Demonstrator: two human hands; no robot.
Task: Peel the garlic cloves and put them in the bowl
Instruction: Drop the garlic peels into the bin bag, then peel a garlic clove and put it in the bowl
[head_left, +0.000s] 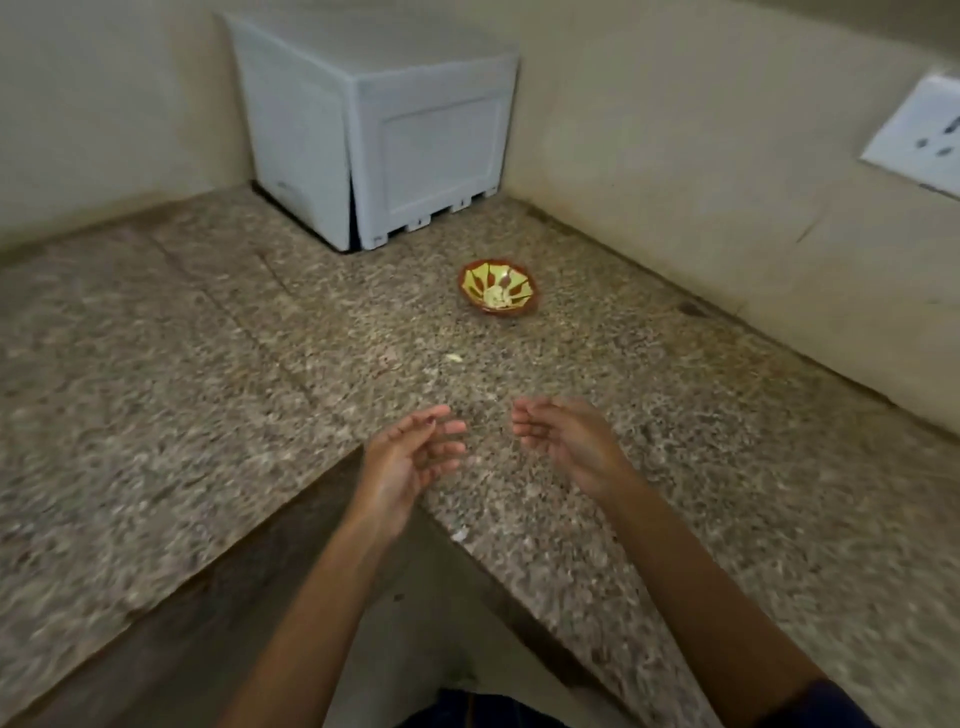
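Note:
A small bowl (497, 286) with a red rim and a yellow-and-brown pattern sits on the granite counter (208, 364), holding pale garlic cloves (496, 297) at its bottom. My left hand (410, 457) hovers over the counter's inner corner, fingers relaxed and loosely bent, holding nothing. My right hand (561, 441) is level with it a little to the right, fingers loosely curled, nothing visible in it. Both hands are well in front of the bowl. A small pale scrap (454, 357) lies on the counter between hands and bowl; another scrap (460, 534) lies near the counter edge.
A white plastic box (415, 135) stands in the back corner against the beige walls. A white wall socket (919, 135) is on the right wall. The L-shaped counter wraps round me, with its inner edge (291, 499) below my left hand.

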